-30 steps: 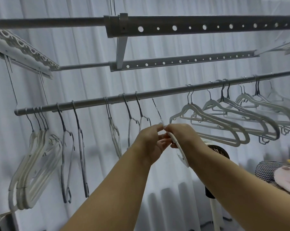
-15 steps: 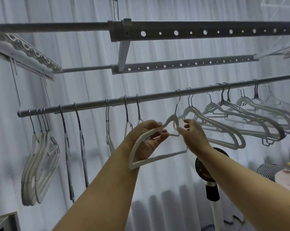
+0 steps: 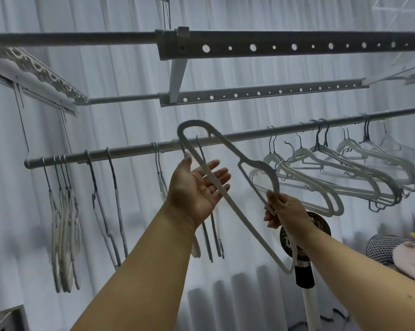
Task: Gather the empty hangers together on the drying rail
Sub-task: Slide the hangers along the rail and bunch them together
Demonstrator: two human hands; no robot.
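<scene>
Near the middle of the frame, a pale grey hanger [image 3: 228,187] was held off the drying rail [image 3: 225,137], tilted so that one rounded shoulder end pointed to the upper left, in front of the rail, while the other end reached down to the lower right, in front of a standing fan [image 3: 302,237]. The hanger's neck was pinched by the right hand [image 3: 285,211], the fingers curled round it just below the curved top; the grip sat to the right of the hanger's middle, with the long bottom bar running away from it on both sides. Whether a hook remained on the hanger could not be told. The left hand [image 3: 196,187] was spread flat, palm up, fingers straight and parted, with the hanger's bar lying across the fingers; nothing was clasped by it.

Along the rail, a tight bunch of white hangers [image 3: 63,225] was seen at the left of the frame, with a few thin hangers [image 3: 110,211] hung singly beside it. At the right of the frame, a fanned row of grey hangers [image 3: 340,177] was hung close together on the same rail. Two perforated bars [image 3: 285,46] were seen above, and white curtains [image 3: 237,295] behind.
</scene>
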